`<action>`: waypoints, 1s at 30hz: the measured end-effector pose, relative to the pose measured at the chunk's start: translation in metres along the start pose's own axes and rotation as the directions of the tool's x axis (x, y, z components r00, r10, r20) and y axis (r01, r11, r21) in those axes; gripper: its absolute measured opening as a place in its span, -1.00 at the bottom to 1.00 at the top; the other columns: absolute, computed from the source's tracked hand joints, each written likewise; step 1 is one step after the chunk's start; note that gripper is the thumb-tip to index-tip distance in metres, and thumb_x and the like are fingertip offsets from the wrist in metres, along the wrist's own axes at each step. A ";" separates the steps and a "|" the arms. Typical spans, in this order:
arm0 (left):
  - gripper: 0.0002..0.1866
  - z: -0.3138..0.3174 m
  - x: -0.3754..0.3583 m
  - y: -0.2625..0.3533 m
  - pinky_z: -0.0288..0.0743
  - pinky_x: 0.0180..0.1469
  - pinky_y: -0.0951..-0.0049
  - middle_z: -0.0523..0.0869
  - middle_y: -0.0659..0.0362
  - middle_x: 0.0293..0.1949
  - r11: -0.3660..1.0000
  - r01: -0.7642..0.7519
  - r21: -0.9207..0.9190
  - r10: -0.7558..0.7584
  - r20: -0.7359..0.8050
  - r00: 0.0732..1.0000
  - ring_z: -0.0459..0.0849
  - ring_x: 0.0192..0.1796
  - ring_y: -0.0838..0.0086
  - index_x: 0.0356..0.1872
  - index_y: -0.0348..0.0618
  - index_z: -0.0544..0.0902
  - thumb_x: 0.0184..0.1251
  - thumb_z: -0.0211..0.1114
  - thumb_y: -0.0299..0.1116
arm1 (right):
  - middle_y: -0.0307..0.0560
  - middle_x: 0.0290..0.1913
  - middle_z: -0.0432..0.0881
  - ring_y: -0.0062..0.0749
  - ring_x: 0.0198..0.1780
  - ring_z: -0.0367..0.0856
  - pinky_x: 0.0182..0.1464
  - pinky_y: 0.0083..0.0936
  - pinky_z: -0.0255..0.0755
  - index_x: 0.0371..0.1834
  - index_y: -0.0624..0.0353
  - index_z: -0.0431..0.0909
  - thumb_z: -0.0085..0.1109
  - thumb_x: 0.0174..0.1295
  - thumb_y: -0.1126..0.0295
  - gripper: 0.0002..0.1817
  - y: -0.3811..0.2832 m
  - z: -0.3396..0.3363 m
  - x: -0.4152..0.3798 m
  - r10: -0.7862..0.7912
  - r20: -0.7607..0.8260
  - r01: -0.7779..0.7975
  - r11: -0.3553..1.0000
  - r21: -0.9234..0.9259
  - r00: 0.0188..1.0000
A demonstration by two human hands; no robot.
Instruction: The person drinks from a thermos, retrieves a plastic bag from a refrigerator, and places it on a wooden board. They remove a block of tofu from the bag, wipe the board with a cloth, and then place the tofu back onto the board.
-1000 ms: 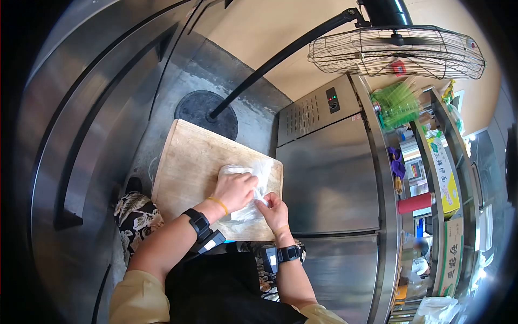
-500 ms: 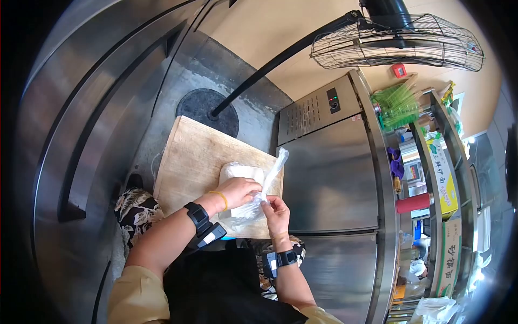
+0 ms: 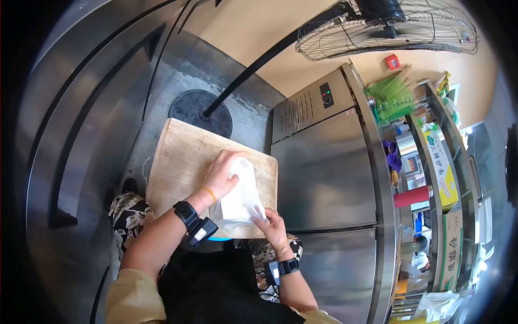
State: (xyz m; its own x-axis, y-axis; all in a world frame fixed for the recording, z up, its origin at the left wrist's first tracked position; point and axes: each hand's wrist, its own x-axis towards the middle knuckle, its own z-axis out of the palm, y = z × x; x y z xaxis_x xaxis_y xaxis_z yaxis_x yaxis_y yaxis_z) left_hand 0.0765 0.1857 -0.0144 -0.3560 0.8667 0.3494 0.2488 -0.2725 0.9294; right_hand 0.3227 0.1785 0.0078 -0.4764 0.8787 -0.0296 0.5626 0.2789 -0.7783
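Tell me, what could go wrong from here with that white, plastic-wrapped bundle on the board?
The thin plastic on the white bundle might tear or stretch, since the right hand pinches it while the left hand is at its other side.

The bundle could perhaps slide off the wooden board, as it lies close to the board's right and near edges.

The left hand (image 3: 218,175) hides part of the white plastic (image 3: 234,202); the top edge crops a fan (image 3: 388,31) at 1 o'clock; a distant person (image 3: 420,262) at 4 o'clock is too small for detail.
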 end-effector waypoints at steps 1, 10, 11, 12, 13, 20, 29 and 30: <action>-0.53 -0.009 -0.006 0.019 0.39 0.20 0.34 0.53 0.13 0.06 0.973 -0.168 0.156 0.164 0.037 0.986 0.50 0.16 0.23 0.03 -0.03 0.54 0.00 0.23 -0.59 | -0.25 -0.18 0.61 -0.50 -0.01 0.50 0.12 -0.57 0.30 -0.21 0.15 0.64 0.30 0.07 0.61 -0.79 0.003 -0.003 0.002 -0.087 0.036 0.092 0.984 -0.153 0.996; -0.78 -0.020 -0.052 0.061 0.40 -0.04 0.35 0.62 0.25 -0.27 0.753 -0.614 0.237 0.545 0.297 0.784 0.55 -0.14 0.33 -0.34 -0.08 0.63 -0.10 0.27 -0.56 | -0.01 -0.31 0.52 -0.12 -0.26 0.53 -0.18 -0.41 0.44 -0.33 0.28 0.50 0.14 -0.01 0.66 -0.85 -0.080 -0.015 -0.036 -0.428 0.115 0.439 0.892 -0.104 0.896; -0.80 -0.023 -0.056 0.065 0.39 -0.07 0.36 0.61 0.25 -0.28 0.748 -0.610 0.261 0.536 0.305 0.787 0.55 -0.15 0.34 -0.36 -0.07 0.62 -0.09 0.27 -0.55 | 0.00 -0.35 0.51 -0.08 -0.26 0.54 -0.21 -0.37 0.45 -0.33 0.28 0.51 0.19 0.03 0.60 -0.87 -0.076 -0.020 -0.046 -0.327 0.110 0.339 0.934 -0.114 0.938; -0.82 -0.027 -0.062 0.067 0.38 -0.09 0.36 0.60 0.25 -0.30 0.743 -0.607 0.283 0.526 0.315 0.790 0.55 -0.17 0.35 -0.38 -0.07 0.62 -0.08 0.27 -0.54 | 0.01 -0.34 0.52 -0.07 -0.26 0.55 -0.22 -0.36 0.45 -0.32 0.28 0.52 0.20 0.03 0.58 -0.87 -0.070 -0.024 -0.052 -0.315 0.098 0.326 0.934 -0.144 0.944; -0.83 -0.032 -0.067 0.070 0.38 -0.12 0.37 0.59 0.25 -0.32 0.736 -0.604 0.306 0.516 0.324 0.793 0.55 -0.18 0.36 -0.40 -0.06 0.62 -0.08 0.27 -0.54 | 0.02 -0.33 0.53 -0.05 -0.25 0.55 -0.23 -0.34 0.46 -0.30 0.27 0.54 0.22 0.04 0.55 -0.86 -0.064 -0.028 -0.057 -0.302 0.086 0.313 0.934 -0.174 0.949; -0.91 -0.044 -0.104 0.085 0.37 -0.05 0.35 0.59 0.24 -0.19 0.691 -0.575 0.438 0.227 0.623 0.748 0.54 -0.09 0.35 -0.45 -0.06 0.63 0.00 0.22 -0.50 | 0.13 0.09 0.47 -0.02 0.05 0.51 0.08 -0.33 0.45 -0.04 0.22 0.55 0.25 0.07 0.36 -0.64 0.021 -0.009 -0.068 -0.182 0.340 0.314 0.866 -0.388 0.923; -0.42 0.011 -0.106 0.107 0.30 0.21 0.27 0.48 0.15 0.21 0.633 -0.699 0.332 0.259 0.761 0.595 0.46 0.18 0.26 0.08 -0.11 0.53 -0.12 0.37 -0.41 | 0.21 0.22 0.27 -0.06 -0.03 0.53 0.01 -0.37 0.51 0.34 0.07 0.26 0.11 -0.01 0.66 -0.28 0.025 0.009 -0.037 -0.178 -0.112 0.151 0.964 -0.219 0.978; -0.34 0.019 -0.106 0.106 0.30 0.21 0.27 0.46 0.14 0.24 0.633 -0.699 0.333 0.256 0.762 0.595 0.46 0.18 0.26 0.15 -0.11 0.50 -0.15 0.39 -0.39 | 0.22 0.26 0.23 -0.06 -0.01 0.53 0.02 -0.37 0.51 0.38 0.03 0.21 0.10 -0.01 0.67 -0.23 0.019 0.008 -0.036 -0.177 -0.131 0.147 0.966 -0.212 0.976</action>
State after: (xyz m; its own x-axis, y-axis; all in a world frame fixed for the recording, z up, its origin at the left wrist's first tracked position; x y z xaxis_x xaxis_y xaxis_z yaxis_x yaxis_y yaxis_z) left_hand 0.1580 0.0732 0.0450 0.5386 0.7639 0.3556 0.7060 -0.6395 0.3043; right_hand 0.3458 0.1489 -0.0109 -0.4759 0.8586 0.1908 0.6169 0.4805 -0.6233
